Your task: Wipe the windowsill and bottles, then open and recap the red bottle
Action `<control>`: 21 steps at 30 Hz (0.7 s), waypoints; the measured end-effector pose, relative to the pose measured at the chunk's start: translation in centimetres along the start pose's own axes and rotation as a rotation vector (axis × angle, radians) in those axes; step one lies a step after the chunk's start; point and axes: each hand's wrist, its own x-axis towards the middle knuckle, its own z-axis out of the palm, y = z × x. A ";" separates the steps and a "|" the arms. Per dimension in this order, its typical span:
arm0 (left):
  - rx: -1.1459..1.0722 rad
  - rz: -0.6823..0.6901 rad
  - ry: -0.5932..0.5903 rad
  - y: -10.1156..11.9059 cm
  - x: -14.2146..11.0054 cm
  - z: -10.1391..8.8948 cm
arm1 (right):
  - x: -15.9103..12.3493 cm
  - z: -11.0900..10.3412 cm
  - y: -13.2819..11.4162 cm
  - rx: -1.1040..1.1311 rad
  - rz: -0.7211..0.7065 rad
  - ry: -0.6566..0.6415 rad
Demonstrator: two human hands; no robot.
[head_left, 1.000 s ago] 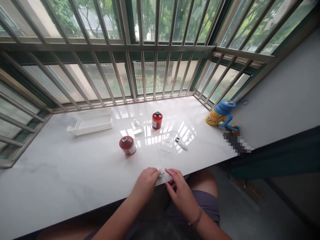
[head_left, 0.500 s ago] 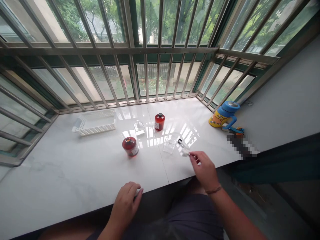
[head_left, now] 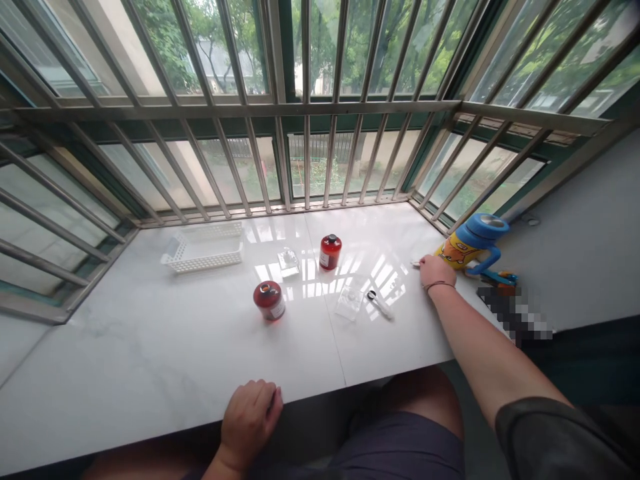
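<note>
My right hand (head_left: 436,272) is closed at the right of the white tabletop, beside a blue and yellow flask (head_left: 457,248). A small whitish tip pokes out at its fingers; I cannot make out what it is. My left hand (head_left: 250,415) rests curled at the table's front edge, with nothing visible in it. Between the hands lies a slim clear-and-white dropper-like piece with a black end (head_left: 381,305). Left of that piece is a clear flat packet or tray (head_left: 349,302). Two red bottles stand farther back, one with a dark cap (head_left: 331,252), the other with its top uncapped (head_left: 269,301).
A clear glass-like piece (head_left: 289,262) sits between the bottles. At the back left stands a white perforated basket (head_left: 205,248). Orange and blue tools (head_left: 503,279) and a blurred dark object (head_left: 515,313) lie by the right wall. Metal bars (head_left: 300,110) border the table's back.
My right hand has let go of the dropper-like piece and moved right and back to the flask's side. The left hand stays at the edge, more curled. The view has shifted slightly.
</note>
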 end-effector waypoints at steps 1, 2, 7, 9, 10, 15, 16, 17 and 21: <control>0.000 0.001 0.000 0.0 0.0 0.0 | 1.2 -0.7 0.4 0.003 0.045 0.021; 0.002 0.001 0.000 0.0 0.0 0.0 | 2.2 -1.3 0.9 0.011 0.082 0.043; 0.013 -0.008 0.003 0.1 0.0 0.0 | 3.5 -3.1 2.9 0.073 0.133 0.090; 0.017 -0.013 0.001 0.1 -0.1 0.0 | 2.7 -3.2 3.4 0.078 0.122 0.068; 0.016 -0.015 0.002 0.2 -0.1 0.1 | 2.2 -3.2 3.5 0.078 0.113 0.048; -0.069 -0.077 -0.002 0.4 -0.1 -0.1 | -1.1 -3.5 2.6 0.091 0.003 0.030; -0.124 -0.120 -0.009 0.3 0.1 -0.4 | -1.9 -3.5 2.1 0.097 -0.032 0.059; -0.198 -0.179 -0.017 0.2 0.4 -0.7 | -2.9 -3.6 1.4 0.105 -0.067 0.090; -0.503 -0.466 0.031 -0.9 3.1 -2.5 | -8.4 -4.0 -2.6 0.173 -0.245 0.141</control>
